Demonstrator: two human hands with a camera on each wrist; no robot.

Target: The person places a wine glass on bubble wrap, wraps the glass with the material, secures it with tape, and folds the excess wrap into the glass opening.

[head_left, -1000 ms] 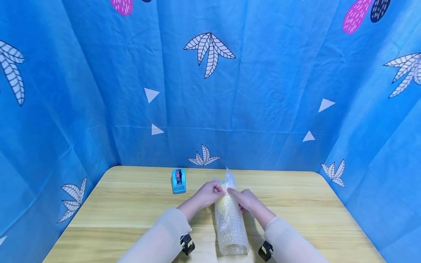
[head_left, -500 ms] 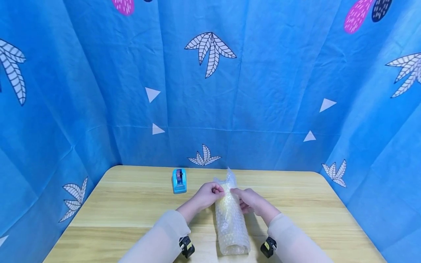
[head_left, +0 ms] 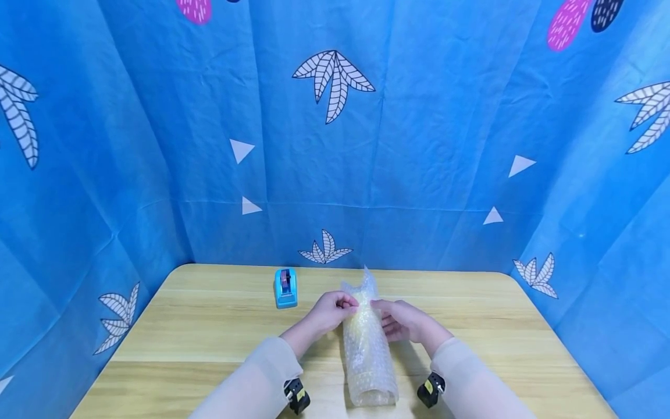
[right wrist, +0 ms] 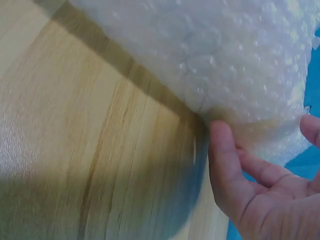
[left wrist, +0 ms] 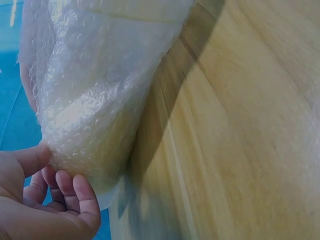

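Observation:
A roll of clear bubble wrap (head_left: 369, 361) lies lengthwise on the table, with something yellowish showing dimly through its far part. What is inside is hard to make out. Its near end is a round opening, and loose wrap sticks up at the far end. My left hand (head_left: 328, 311) pinches the wrap near that far end, thumb against curled fingers (left wrist: 82, 192). On the other side, my right hand (head_left: 405, 323) has its thumb by the top of the roll and loosely bent fingers (right wrist: 225, 155) against its side.
A blue tape dispenser (head_left: 285, 288) stands left of the hands toward the back of the wooden table (head_left: 209, 326). Blue patterned cloth (head_left: 335, 163) hangs behind the table and along both sides.
My right hand has slid to the right, its thumb drawing away from the left hand's fingertips. The left hand stays at the wrap, and the roll lies nearly where it was.

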